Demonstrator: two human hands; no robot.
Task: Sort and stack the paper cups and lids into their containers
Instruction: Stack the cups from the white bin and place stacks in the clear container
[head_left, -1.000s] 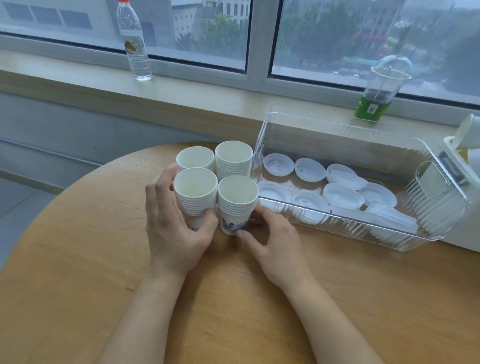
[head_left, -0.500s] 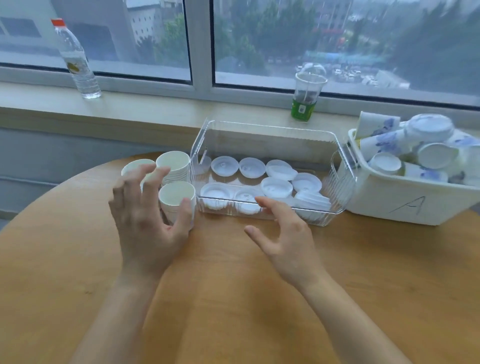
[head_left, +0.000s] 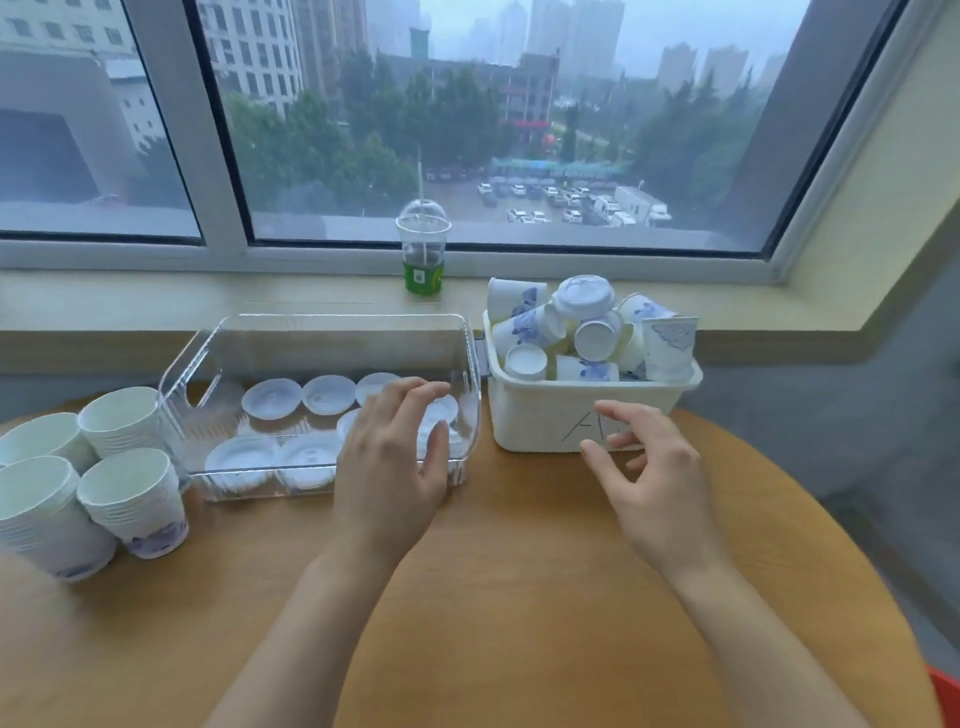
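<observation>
4 cup stacks (head_left: 88, 467) stand upright in a tight cluster on the table (head_left: 519, 597), far left, touching or just beside the clear bin (head_left: 332, 338). In that bin lie white lids (head_left: 271, 398), flat; abt 8 show, maybe more hidden behind the L hand (head_left: 395, 467). L hand hangs over the bin's front right corner, fingers relaxed & spread, holding nothing; can't tell if it touches the rim. R hand (head_left: 654, 478) hangs in front of the white tub (head_left: 524, 415), marked "A", fingers loosely bent & apart, holding nothing. Tub sits just right of the bin, heaped w/ loose cups (head_left: 667, 345), abt 8-9 visible, some capped w/ lids, most tipped over. On the sill (head_left: 156, 301) behind: 1 domed plastic cup (head_left: 423, 252) w/ straw, upright.
</observation>
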